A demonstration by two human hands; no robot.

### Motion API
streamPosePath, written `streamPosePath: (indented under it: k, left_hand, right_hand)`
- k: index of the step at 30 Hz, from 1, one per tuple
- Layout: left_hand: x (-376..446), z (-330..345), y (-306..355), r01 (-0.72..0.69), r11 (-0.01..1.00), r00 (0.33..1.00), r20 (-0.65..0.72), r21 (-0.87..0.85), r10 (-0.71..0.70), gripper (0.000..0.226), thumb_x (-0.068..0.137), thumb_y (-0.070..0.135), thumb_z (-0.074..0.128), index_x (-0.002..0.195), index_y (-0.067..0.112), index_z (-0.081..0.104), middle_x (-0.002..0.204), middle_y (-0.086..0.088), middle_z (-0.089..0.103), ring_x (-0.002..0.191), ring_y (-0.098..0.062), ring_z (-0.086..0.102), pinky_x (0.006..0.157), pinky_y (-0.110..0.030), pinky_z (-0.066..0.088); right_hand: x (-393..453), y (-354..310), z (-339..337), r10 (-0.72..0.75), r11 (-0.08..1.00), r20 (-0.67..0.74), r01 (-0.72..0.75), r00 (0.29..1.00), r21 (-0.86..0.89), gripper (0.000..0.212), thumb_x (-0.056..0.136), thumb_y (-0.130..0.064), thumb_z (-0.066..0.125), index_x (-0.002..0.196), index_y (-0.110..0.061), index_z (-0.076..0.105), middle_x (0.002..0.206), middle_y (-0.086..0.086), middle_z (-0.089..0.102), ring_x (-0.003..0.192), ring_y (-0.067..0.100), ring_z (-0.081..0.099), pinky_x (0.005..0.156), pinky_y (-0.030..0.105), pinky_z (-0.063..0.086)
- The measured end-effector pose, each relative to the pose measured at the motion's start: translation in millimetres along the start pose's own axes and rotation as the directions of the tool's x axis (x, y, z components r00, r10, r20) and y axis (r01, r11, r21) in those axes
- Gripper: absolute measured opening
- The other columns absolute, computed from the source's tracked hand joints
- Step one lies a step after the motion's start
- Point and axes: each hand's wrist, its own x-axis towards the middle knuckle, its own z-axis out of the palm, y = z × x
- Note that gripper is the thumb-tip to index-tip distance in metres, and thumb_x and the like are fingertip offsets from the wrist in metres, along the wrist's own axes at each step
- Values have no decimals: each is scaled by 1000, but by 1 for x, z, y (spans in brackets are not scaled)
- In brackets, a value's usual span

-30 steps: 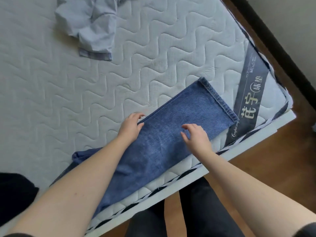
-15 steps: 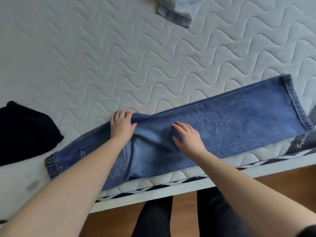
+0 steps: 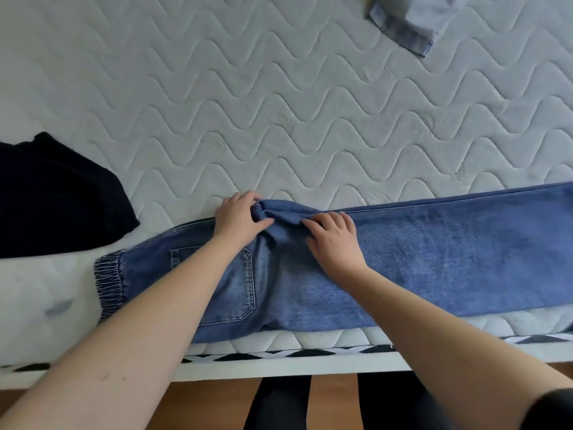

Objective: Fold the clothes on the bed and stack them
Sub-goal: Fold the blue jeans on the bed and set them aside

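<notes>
A pair of blue jeans lies lengthwise along the near edge of the bed, folded leg on leg, elastic waistband at the left, back pocket up. My left hand pinches the bunched crotch fabric at the jeans' far edge. My right hand rests palm down on the denim just right of it, fingers spread and touching the same bunch. A black garment lies at the left. A light blue garment lies at the top, partly out of frame.
The white quilted mattress fills most of the view. Its near edge has a black-and-white trim above a white frame. Below are wooden floor and my dark-trousered legs.
The view swung left along the jeans from the leg hem to the waist. Both hands slid left along the denim and came together at the crotch, where the left now pinches the fabric.
</notes>
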Motion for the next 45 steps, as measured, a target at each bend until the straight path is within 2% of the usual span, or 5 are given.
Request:
streamPosePath:
  k: [7, 13, 23, 39, 45]
  left_hand:
    - [14, -9, 14, -89, 977, 996, -11, -192, 89, 24, 89, 24, 66, 112, 20, 61, 113, -2, 58, 107, -24, 55, 92, -37, 45]
    - [20, -14, 19, -340, 935, 940, 76, 104, 334, 19, 84, 17, 71, 102, 24, 71, 114, 1, 54, 109, -23, 48, 86, -39, 44]
    - [15, -16, 15, -29, 998, 976, 213, -49, 39, 44, 81, 9, 68, 124, 15, 62, 122, -9, 52, 108, -27, 56, 93, -34, 45]
    - [8, -21, 2, 83, 937, 996, -3, -340, -89, 20, 98, 31, 56, 98, 13, 62, 92, -5, 69, 86, -23, 61, 74, -32, 45]
    - [6, -20, 8, 30, 925, 999, -13, -378, -38, 19, 93, 34, 62, 95, 16, 58, 92, 4, 65, 89, -18, 60, 74, -27, 41]
  right_hand:
    - [1, 8, -3, -36, 997, -44, 39, 998, 71, 28, 86, -15, 64, 113, -19, 71, 112, 2, 66, 104, 30, 59, 91, 42, 43]
    - [15, 15, -4, -21, 991, -25, 24, 999, 130, 22, 91, -12, 59, 108, -16, 72, 118, 5, 64, 104, 33, 56, 85, 42, 46]
    - [39, 13, -5, -15, 998, 84, 9, 996, 63, 26, 99, -21, 48, 121, -22, 63, 115, 3, 63, 101, 29, 54, 88, 40, 42]
    - [44, 18, -11, -88, 996, -21, 88, 996, -7, 18, 99, -26, 51, 99, -15, 66, 91, 3, 69, 84, 30, 58, 75, 37, 36]
    - [38, 22, -7, -25, 997, 115, 16, 993, 79, 40, 96, -57, 38, 115, -34, 65, 114, -9, 64, 108, 23, 47, 93, 37, 25]
